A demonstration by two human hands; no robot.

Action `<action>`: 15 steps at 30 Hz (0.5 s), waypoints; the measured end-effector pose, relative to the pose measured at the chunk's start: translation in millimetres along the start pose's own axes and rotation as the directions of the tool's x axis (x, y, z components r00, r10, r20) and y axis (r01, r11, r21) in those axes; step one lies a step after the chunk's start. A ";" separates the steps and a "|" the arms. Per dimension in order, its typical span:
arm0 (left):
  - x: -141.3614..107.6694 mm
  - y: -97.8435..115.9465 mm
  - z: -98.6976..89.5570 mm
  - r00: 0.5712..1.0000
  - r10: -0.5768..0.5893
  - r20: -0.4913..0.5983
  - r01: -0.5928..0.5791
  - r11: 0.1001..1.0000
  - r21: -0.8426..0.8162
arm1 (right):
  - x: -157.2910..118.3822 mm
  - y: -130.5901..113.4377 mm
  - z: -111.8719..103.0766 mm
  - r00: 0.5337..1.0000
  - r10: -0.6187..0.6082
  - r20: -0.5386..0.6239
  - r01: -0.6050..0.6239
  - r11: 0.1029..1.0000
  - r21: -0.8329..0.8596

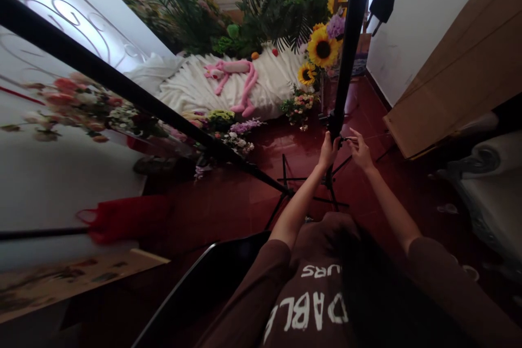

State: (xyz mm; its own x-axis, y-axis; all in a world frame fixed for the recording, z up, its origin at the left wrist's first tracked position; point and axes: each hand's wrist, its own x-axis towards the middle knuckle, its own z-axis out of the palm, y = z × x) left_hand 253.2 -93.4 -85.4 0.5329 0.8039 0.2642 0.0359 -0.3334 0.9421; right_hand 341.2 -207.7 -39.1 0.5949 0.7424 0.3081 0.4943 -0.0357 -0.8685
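Observation:
A black tripod stand rises in front of me, its legs spread on the floor. My left hand is wrapped round the pole, just below a dark clamp collar. To the right of the pole, my right hand has its thumb and fingertips at a small dark knob that sticks out from the stand. Its other fingers are partly stretched. The knob is small, and the fingers partly cover it.
A second black pole slants across the left side down to its own legs. Behind lies a white cloth-covered platform with a pink plush toy, sunflowers and greenery. A brown board leans right; a red bag is left.

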 end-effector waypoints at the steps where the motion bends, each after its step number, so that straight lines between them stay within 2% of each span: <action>1: 0.2 0.2 0.1 1.000 -0.007 0.000 0.007 1.000 -0.001 | 1.0 -0.4 0.6 0.999 0.028 -0.017 -0.028 0.999 0.019; 4: 0.2 1.5 -0.4 1.000 -0.030 -0.004 0.030 0.999 -0.011 | 5.8 -1.6 2.7 0.983 0.174 -0.051 -0.165 0.976 0.145; 8: -0.9 4.8 -2.1 0.999 -0.040 0.015 0.041 0.998 -0.043 | 16.8 -1.4 6.6 0.916 0.401 0.008 -0.380 0.862 0.336; 12: -1.0 7.1 -2.8 0.998 -0.058 0.022 0.059 0.997 -0.040 | 28.8 -4.7 10.1 0.858 0.510 0.062 -0.492 0.780 0.388; 15: -0.2 6.1 -2.2 0.997 -0.071 0.014 0.071 0.997 -0.025 | 36.8 -11.2 10.1 0.792 0.591 0.156 -0.588 0.667 0.457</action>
State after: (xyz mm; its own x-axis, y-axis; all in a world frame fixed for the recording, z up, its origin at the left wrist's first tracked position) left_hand 251.5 -94.5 -79.2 0.5408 0.8185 0.1938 0.0529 -0.2630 0.9633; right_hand 351.1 -173.3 -21.9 0.6637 0.6713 -0.3298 -0.3095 -0.1548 -0.9382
